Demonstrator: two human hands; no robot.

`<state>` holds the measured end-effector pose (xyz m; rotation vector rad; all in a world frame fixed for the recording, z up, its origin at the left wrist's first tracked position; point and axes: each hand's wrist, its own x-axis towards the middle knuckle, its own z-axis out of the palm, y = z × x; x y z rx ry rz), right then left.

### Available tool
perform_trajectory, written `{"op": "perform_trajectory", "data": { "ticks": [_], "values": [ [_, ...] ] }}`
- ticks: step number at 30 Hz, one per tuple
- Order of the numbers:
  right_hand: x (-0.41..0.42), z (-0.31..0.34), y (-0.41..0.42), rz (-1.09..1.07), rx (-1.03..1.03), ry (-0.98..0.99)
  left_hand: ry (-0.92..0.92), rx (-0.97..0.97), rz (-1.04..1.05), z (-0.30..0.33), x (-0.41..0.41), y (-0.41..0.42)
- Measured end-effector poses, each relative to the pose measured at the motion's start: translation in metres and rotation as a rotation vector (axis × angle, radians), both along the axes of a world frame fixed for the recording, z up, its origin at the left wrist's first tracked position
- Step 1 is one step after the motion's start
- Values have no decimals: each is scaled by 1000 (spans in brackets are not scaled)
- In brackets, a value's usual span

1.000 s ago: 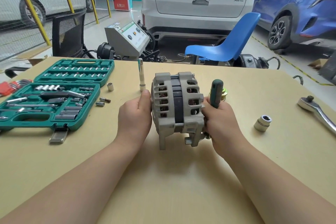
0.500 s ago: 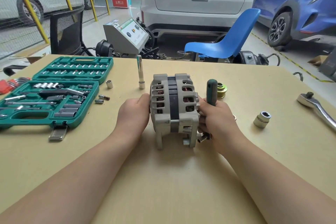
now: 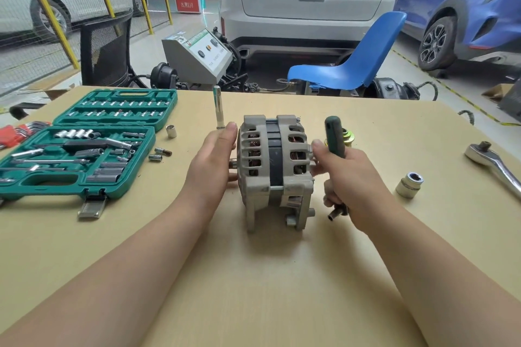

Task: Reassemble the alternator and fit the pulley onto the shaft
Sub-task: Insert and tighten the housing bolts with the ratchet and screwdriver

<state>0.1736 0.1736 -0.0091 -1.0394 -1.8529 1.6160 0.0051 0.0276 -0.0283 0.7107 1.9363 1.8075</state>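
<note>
Grey alternator (image 3: 275,169) upright on table, gold pulley (image 3: 348,137) apart behind it

Matt cast-metal alternator (image 3: 275,169) on a smooth pale wooden table (image 3: 253,290).

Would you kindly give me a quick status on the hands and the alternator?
Left hand open, flat against alternator. Right hand gripping green-handled driver. Alternator upright on table; pulley behind it, not fitted. Nothing in the way.

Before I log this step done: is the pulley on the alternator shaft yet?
Not yet. The pulley sits on the table behind the right hand, apart from the alternator.
</note>
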Motion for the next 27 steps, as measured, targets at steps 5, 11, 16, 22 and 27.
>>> {"op": "perform_trajectory", "data": {
  "ticks": [5, 11, 16, 22, 27],
  "values": [
    [7, 10, -6, 167, -327, 77, -177, 20, -221, 9, 6, -5],
    [11, 10, -5, 319, -299, 51, -154, -161, -534, 20, -15, -18],
    [15, 10, -1, 438, -223, 32, -180, -187, -695, 23, -25, -24],
    [13, 6, 2, 498, -259, 37, -183, -159, -710, 18, -30, -26],
    [11, -1, 3, 497, -303, 61, -125, -81, -634, 12, -25, -23]
  ]
}}
